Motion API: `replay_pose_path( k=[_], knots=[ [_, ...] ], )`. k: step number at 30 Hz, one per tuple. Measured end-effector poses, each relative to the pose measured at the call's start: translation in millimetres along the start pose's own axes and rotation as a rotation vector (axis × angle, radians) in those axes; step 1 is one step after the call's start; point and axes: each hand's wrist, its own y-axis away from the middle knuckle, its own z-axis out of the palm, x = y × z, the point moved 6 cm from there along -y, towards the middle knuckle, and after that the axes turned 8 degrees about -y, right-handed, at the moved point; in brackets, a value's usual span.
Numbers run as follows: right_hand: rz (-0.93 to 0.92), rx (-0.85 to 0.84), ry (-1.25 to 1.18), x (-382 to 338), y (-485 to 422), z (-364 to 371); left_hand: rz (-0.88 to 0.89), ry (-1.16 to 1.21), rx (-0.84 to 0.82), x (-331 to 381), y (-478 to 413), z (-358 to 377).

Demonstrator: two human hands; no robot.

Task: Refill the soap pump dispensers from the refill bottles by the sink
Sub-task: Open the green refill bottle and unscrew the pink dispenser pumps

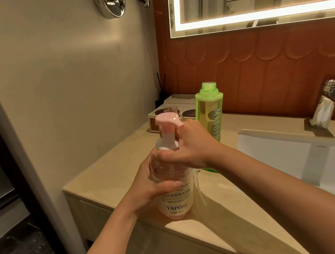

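Observation:
A clear soap pump dispenser (176, 206) with a pink pump head and a "YAPING" label stands on the beige counter (108, 174). My left hand (147, 185) wraps around its body from the left. My right hand (189, 147) grips the white collar under the pump head. Right behind my right hand stands a green refill bottle (209, 103), upright, with its cap off and its neck open. A thin white tube hangs down beside the dispenser on its right.
A white sink basin (295, 152) lies to the right, with a chrome tap (334, 92) and a wrapped white item (322, 113) behind it. A tray with cups (171, 111) and a reed diffuser sits in the back corner. The wall is close on the left.

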Motion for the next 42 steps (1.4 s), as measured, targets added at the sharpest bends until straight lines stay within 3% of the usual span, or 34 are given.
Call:
replay_pose_path(
  k=[8,16,19,21,25,27,30,36,38,42],
  knots=[
    [-0.01,-0.147,-0.167,-4.5,8.5,4.2,-0.028,0.045,-0.162,0.5,6.3,6.0],
    [0.175,-0.37,-0.457,18.6,21.7,-2.7,-0.028,0.022,-0.095,-0.8,5.8,5.2],
    [0.221,-0.41,-0.453,19.1,29.2,-6.4,0.005,0.008,-0.063,2.5,6.3,5.2],
    [0.235,-0.3,-0.378,12.7,31.1,-6.9,0.008,0.012,-0.031,4.8,7.0,5.4],
    [0.195,0.127,-0.178,-3.9,29.7,-9.0,0.054,-0.038,0.048,7.5,11.2,6.2],
    [0.154,0.226,-0.118,-9.4,31.0,-5.9,0.041,-0.015,0.067,4.6,13.0,6.2],
    [0.137,0.228,-0.179,-11.6,33.2,-7.7,0.041,0.025,0.064,-0.7,11.5,8.0],
    [0.218,-0.108,-0.574,0.1,38.6,-3.7,0.006,0.053,0.071,1.4,9.9,8.2],
    [0.267,-0.133,-0.481,2.6,38.9,3.5,0.006,0.03,0.068,3.6,10.1,8.0],
    [0.239,0.128,-0.158,4.5,34.0,5.5,0.033,-0.043,0.067,2.7,9.9,7.3]
  ],
)
